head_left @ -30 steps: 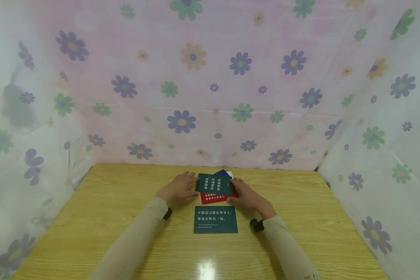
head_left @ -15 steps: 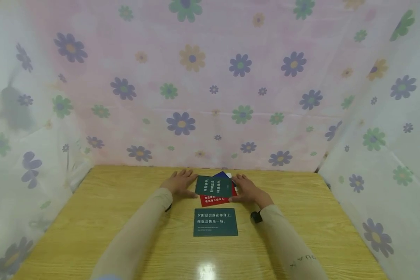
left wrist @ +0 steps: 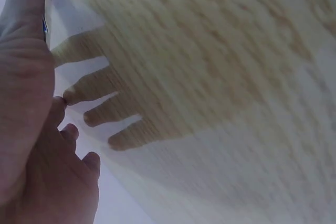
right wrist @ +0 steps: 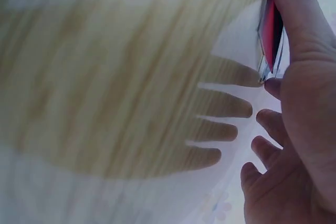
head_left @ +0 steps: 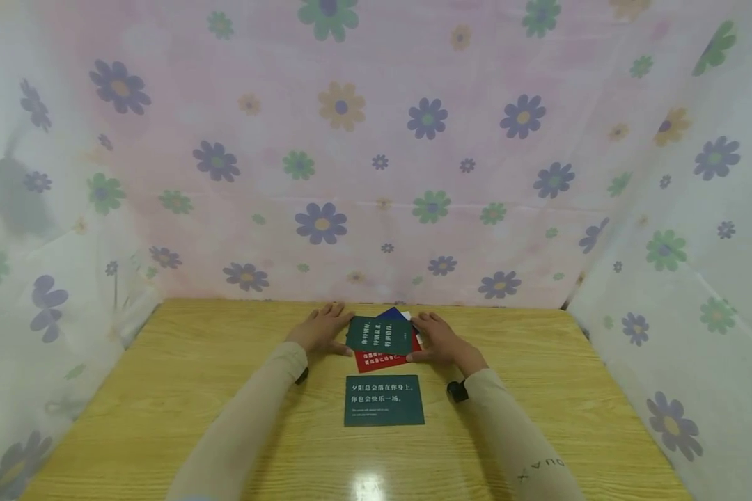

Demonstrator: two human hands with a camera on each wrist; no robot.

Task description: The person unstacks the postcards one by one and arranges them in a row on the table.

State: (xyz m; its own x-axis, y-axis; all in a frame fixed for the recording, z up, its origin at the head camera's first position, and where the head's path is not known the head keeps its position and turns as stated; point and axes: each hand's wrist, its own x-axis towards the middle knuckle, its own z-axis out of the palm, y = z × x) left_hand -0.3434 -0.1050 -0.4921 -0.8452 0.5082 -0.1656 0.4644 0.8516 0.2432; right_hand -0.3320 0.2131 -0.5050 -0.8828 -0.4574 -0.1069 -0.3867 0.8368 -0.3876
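Note:
A small pile of cards lies near the table's back edge in the head view. Its top is a dark green card (head_left: 379, 335) with white characters, turned sideways. From under it show a red card (head_left: 376, 360) at the front, a blue card (head_left: 393, 313) and a white corner behind. My left hand (head_left: 321, 330) is at the pile's left edge, fingers spread and loosely extended. At the right edge, my right hand (head_left: 445, 341) touches the cards with relaxed fingers and thumb. Closer to me, a second dark green card (head_left: 384, 401) lies flat, apart from the pile.
The wooden table (head_left: 182, 403) reaches back to a pink flowered curtain (head_left: 326, 167). Similar curtain walls (head_left: 670, 313) stand at both sides. Dark wrist devices (head_left: 457, 391) sit by the sleeve cuffs. Both wrist views show hand shadows on the wood.
The left hand has shifted slightly inward and back beside the pile. The right hand stays at the pile's right edge, and the cards keep nearly the same arrangement. The whole view tilts slightly.

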